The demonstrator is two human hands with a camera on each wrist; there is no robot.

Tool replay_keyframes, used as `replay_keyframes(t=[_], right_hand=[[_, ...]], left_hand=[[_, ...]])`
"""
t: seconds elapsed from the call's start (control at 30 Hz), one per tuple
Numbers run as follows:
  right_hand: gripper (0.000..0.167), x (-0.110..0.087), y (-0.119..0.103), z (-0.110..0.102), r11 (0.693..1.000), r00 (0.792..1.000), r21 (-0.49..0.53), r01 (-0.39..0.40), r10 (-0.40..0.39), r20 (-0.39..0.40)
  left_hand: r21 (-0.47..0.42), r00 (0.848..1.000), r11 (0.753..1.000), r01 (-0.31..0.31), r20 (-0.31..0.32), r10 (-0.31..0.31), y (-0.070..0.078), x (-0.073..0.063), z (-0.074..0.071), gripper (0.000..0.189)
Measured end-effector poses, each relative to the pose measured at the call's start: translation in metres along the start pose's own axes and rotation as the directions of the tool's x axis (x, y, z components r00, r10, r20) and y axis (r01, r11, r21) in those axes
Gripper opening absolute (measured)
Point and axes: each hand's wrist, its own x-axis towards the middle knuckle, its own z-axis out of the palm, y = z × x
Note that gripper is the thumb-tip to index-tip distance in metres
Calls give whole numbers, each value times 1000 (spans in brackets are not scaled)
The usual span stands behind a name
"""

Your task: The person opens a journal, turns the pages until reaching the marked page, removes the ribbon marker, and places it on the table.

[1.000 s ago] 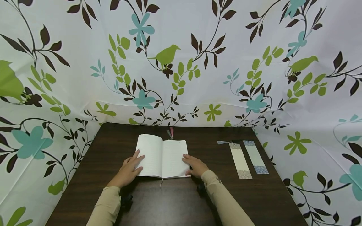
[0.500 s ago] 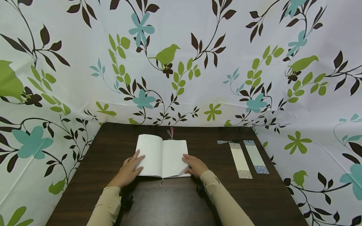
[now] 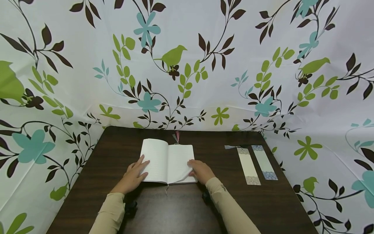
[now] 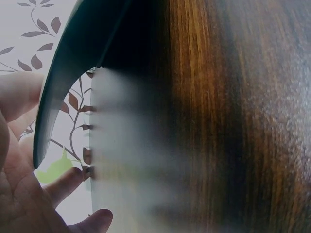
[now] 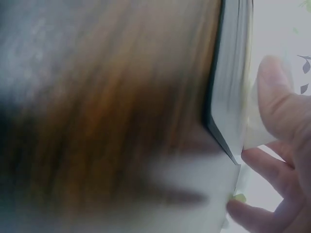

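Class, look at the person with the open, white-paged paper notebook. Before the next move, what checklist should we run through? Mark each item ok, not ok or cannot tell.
1. Open, white-paged paper notebook lies on the dark brown wooden table: ok.
2. Left hand rests on the white left-hand page: ok.
3. Right hand pinches the white right-hand page near its lower outer corner: ok.
4. Only one sheet is pinched: cannot tell.
5. Right-hand page fully turned: not ok; only its lower corner is raised.
6. Flat cream rectangular bookmark and pale green, blue-ended one lie clear of the notebook: ok.
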Motion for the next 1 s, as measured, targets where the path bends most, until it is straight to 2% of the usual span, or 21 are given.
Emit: replay_keyframes(t=[0.1, 0.17, 0.23, 0.33, 0.37, 0.43, 0.53, 0.6, 0.7, 0.8, 0.9, 1.0], right_hand=[[66, 2, -1, 5, 999, 999, -36, -15, 13, -40], [78, 1, -4, 7, 999, 996, -1, -37, 37, -78], [88, 0, -7, 10, 992, 991, 91, -84, 93, -101], [92, 2, -14, 8, 951, 982, 278, -132, 163, -94], [90, 3, -17, 7, 945, 982, 297, -139, 170, -83], [81, 7, -22, 6, 961, 986, 243, -129, 151, -71], [69, 11, -32, 4, 996, 993, 49, -77, 81, -85], [61, 13, -40, 4, 997, 992, -61, -41, 33, -119], [49, 14, -52, 6, 995, 989, -96, 37, -50, -137], [45, 16, -64, 9, 985, 990, -138, 104, -116, -81], [56, 20, -75, 12, 977, 990, -160, 138, -136, 23], [64, 23, -83, 16, 981, 988, -133, 142, -131, 86]], left_hand=[[-4, 1000, 1000, 3, 0, -3, -1, 0, 0, 55], [-6, 1000, 1000, 2, 1, -2, -2, 0, 1, 55], [-10, 1000, 1000, 0, 1, 0, -3, -1, 3, 55], [-8, 1000, 1000, -10, -2, 10, -3, -1, 4, 55], [-12, 1000, 1000, -6, -2, 6, -3, -1, 4, 55], [-16, 1000, 1000, -5, -2, 5, -2, -1, 3, 55], [-16, 1000, 1000, 1, -1, -1, -1, 0, 1, 55], [-11, 1000, 1000, -2, -1, 2, -1, 0, 1, 55], [4, 1000, 1000, -2, -2, 2, -1, 0, 1, 55], [1, 1000, 1000, 6, -3, -6, -1, 1, 1, 55], [-6, 1000, 1000, 13, -1, -13, -1, 1, 1, 54], [-16, 999, 999, 47, -4, -48, -1, 1, 1, 51]])
